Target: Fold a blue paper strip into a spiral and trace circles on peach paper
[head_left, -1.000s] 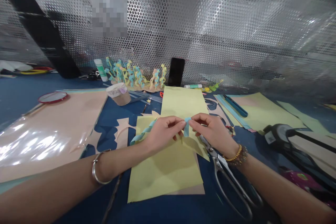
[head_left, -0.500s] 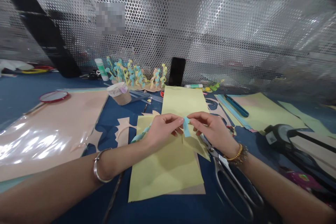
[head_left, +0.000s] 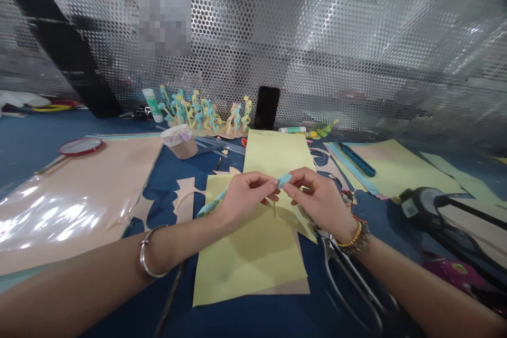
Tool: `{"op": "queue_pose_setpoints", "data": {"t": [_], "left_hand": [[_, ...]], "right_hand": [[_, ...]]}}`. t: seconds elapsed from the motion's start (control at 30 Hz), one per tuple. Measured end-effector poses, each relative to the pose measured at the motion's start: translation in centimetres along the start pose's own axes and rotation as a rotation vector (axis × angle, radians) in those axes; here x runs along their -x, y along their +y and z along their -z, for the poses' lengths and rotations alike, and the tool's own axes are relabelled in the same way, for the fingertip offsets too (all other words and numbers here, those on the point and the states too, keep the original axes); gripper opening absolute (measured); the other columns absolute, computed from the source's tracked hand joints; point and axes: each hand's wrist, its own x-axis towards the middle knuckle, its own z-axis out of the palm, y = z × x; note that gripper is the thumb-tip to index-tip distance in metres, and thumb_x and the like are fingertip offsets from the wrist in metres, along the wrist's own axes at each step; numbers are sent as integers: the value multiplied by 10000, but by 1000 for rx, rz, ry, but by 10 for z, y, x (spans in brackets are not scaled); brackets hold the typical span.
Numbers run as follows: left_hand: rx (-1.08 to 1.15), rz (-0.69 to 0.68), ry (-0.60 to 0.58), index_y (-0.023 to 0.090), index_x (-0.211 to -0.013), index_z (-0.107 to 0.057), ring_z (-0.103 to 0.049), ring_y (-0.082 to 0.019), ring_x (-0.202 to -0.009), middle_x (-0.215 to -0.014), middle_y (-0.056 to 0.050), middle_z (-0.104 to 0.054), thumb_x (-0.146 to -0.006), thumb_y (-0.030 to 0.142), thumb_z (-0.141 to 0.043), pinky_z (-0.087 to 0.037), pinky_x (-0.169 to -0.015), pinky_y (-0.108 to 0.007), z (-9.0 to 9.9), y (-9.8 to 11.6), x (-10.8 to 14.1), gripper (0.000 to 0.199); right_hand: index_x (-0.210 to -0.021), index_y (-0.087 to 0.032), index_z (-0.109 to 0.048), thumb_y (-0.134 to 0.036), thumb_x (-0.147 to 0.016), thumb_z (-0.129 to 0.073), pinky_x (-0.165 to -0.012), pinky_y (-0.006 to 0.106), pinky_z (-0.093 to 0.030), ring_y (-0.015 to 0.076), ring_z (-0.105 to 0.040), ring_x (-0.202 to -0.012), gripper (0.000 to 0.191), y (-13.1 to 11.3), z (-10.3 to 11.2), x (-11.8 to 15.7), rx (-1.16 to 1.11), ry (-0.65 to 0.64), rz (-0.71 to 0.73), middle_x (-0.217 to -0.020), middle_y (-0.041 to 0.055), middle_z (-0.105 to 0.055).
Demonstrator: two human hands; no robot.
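Above yellow paper (head_left: 249, 259), my left hand (head_left: 249, 194) pinches one end of a small light-blue paper strip (head_left: 284, 180) between thumb and fingers. My right hand (head_left: 322, 198) is closed on the strip's other end, thumb against fingers. Below the fingertips a thin pale stick (head_left: 274, 208) points down; its upper end is hidden by the fingers. Beneath my right wrist lie large metal scissors (head_left: 330, 264), their blades mostly covered by the hand. A curled light-blue strip (head_left: 212, 205) shows beside my left forearm.
Small twisted-paper stems (head_left: 204, 111) stand at the back, near a glue stick (head_left: 152, 104) and a paper cup (head_left: 180, 141). A phone (head_left: 267, 108) leans against the perforated metal wall. To the right are a box cutter (head_left: 356, 159) on coloured sheets and a black tool (head_left: 430, 211).
The blue strip hung down between the hands before; now it is turned up and folded across the fingertips. My right hand has shifted slightly left, and its fingers have closed around the strip.
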Motion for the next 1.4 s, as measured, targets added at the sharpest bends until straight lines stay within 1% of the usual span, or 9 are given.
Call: {"op": "queue_pose_setpoints", "data": {"t": [0.13, 0.27, 0.4, 0.6, 0.77, 1.17, 1.23, 1.3, 1.4], "left_hand": [[-10, -12, -14, 150, -751, -672, -624, -115, -625, -668, -30, -664, -764, 321, -637, -481, -554, -207, -1, 1, 1, 175], [-24, -29, -40, 147, -748, -665, -617, -123, -632, -678, -34, -654, -758, 358, -641, -489, -558, -219, -1, 1, 1, 213], [-37, -30, -53, 151, -796, -659, -596, -113, -634, -723, -29, -649, -739, 366, -658, -485, -542, -209, -2, 2, 2, 222], [-42, -30, -47, 144, -765, -653, -579, -97, -607, -673, -9, -622, -749, 344, -650, -469, -531, -189, -2, 0, 2, 201], [-48, -54, -56, 146, -733, -638, -573, -94, -593, -683, -7, -619, -751, 336, -643, -466, -531, -196, -1, 0, 2, 191], [-119, -102, -51, 152, -770, -641, -568, -100, -618, -685, -12, -624, -771, 351, -628, -464, -547, -200, -1, 0, 5, 200], [-118, -113, -50, 153, -769, -639, -571, -103, -630, -688, -12, -624, -773, 343, -627, -465, -549, -199, -1, -1, 5, 190], [-110, -114, -49, 153, -767, -639, -566, -100, -622, -683, -11, -624, -773, 333, -627, -463, -544, -197, -1, -1, 5, 181], [-90, -99, -43, 149, -761, -642, -560, -98, -603, -661, -9, -620, -764, 332, -638, -459, -531, -194, -1, 0, 5, 183]], "right_hand": [[-722, -169, -568, -360, -735, -656, -509, 242, -515, 108, -561, -557, 211, 0, -3, -1, -169, 8, -178, -637, -3, -586], [-688, -166, -559, -340, -683, -696, -506, 241, -505, 95, -558, -494, 221, -1, -5, -2, -247, 57, -264, -568, -21, -590], [-699, -166, -551, -314, -683, -697, -505, 234, -495, 91, -563, -484, 209, 0, -4, -3, -255, 57, -254, -562, -24, -595], [-853, -161, -568, -327, -689, -699, -517, 245, -511, 98, -579, -523, 267, 1, -2, -2, -257, -9, -219, -670, -4, -629], [-724, -155, -619, -410, -721, -660, -532, 254, -516, 116, -573, -575, 259, -3, -1, -3, -212, -59, -257, -631, 7, -598], [-667, -152, -616, -342, -718, -666, -514, 225, -480, 110, -556, -604, 203, -6, -2, 0, -494, -82, -363, -642, 14, -571], [-680, -153, -604, -353, -731, -651, -521, 232, -489, 116, -561, -617, 213, -6, -2, -1, -466, -89, -353, -654, 16, -567], [-778, -163, -601, -354, -734, -650, -521, 245, -505, 127, -573, -639, 202, -5, -2, 0, -374, -46, -286, -715, 21, -581], [-934, -201, -586, -292, -741, -653, -538, 255, -526, 141, -592, -711, 224, -6, -1, 2, -112, 95, -17, -891, 44, -592]]}}
